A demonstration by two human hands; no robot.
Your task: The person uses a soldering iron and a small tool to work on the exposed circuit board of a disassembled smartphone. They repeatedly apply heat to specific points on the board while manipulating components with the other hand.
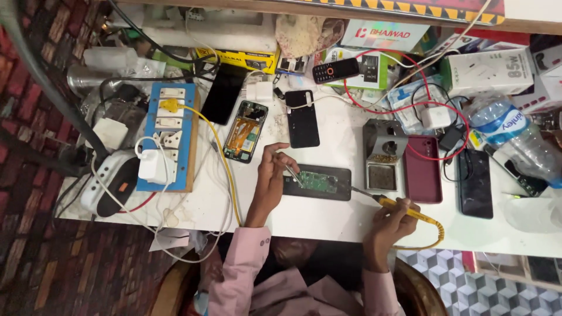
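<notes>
A green circuit board (317,181) lies in a dark opened phone shell (317,182) near the front edge of the white worktable (328,219), directly under the left hand (271,181), whose fingers (285,159) pinch thin metal tweezers (295,174) onto the board. The right hand (393,221) has its fingers curled tight around a yellow-handled soldering iron (391,204), its tip at the shell's right end. Beyond that tip stands a grey metal iron stand (383,155) holding brass wool, then a maroon phone case (422,169). Bare tabletop lies between the wrists.
</notes>
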